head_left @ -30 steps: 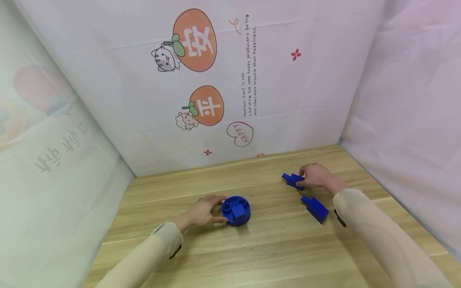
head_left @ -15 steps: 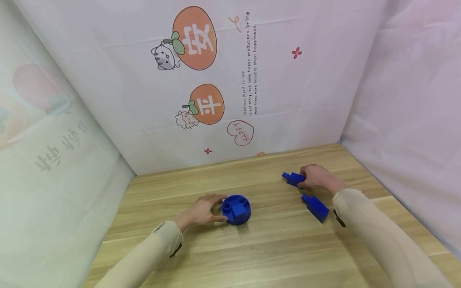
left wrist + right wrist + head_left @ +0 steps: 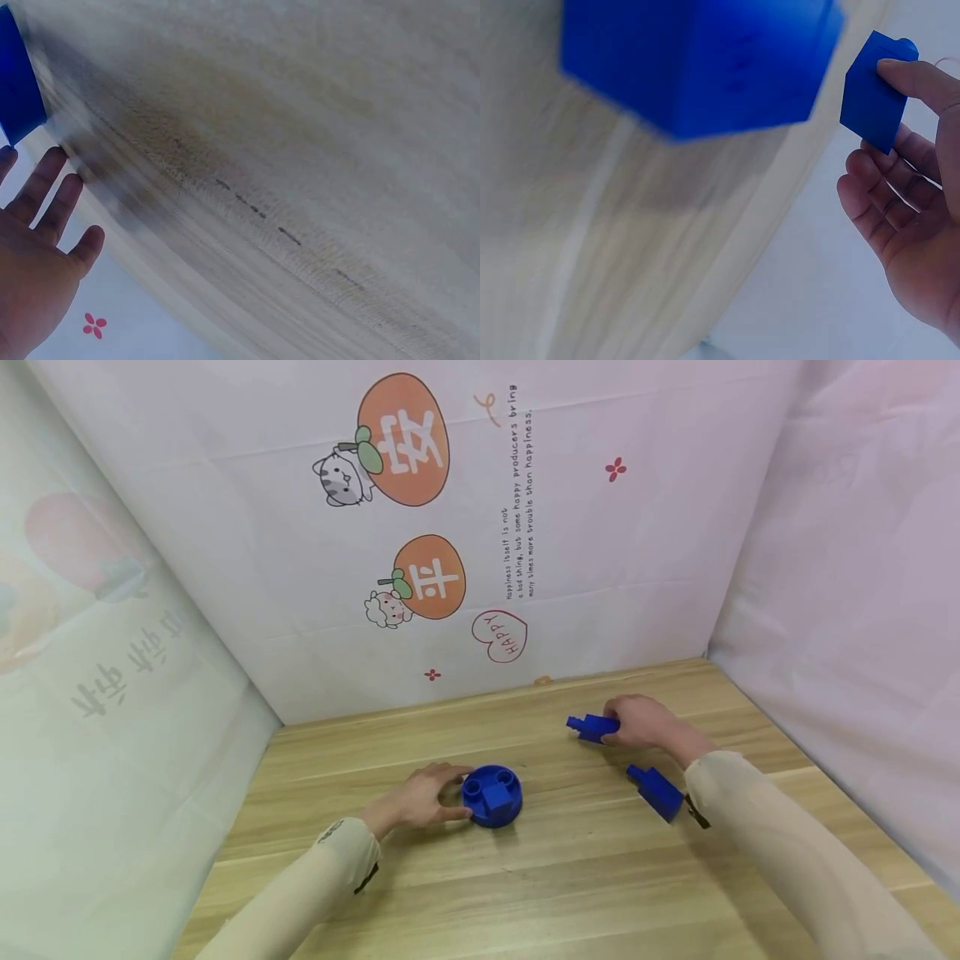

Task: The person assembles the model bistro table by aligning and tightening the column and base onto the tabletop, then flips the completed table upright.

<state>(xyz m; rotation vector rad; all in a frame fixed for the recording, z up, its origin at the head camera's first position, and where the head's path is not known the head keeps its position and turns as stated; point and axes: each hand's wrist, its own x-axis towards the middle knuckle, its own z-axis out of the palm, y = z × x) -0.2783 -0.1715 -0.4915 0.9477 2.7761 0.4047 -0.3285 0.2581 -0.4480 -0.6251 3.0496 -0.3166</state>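
Head: left hand [image 3: 414, 799] holds round blue base [image 3: 495, 797] between thumb and forefinger. Right hand [image 3: 647, 723] pinches knobbed blue block [image 3: 597, 728], right of base and beyond it. Second blue block [image 3: 660, 793] lies right of base.

Left wrist: base cut off by frame edge — firmness of hold hard to judge.

Right wrist: thumb and fingertips clamped on knobbed block.
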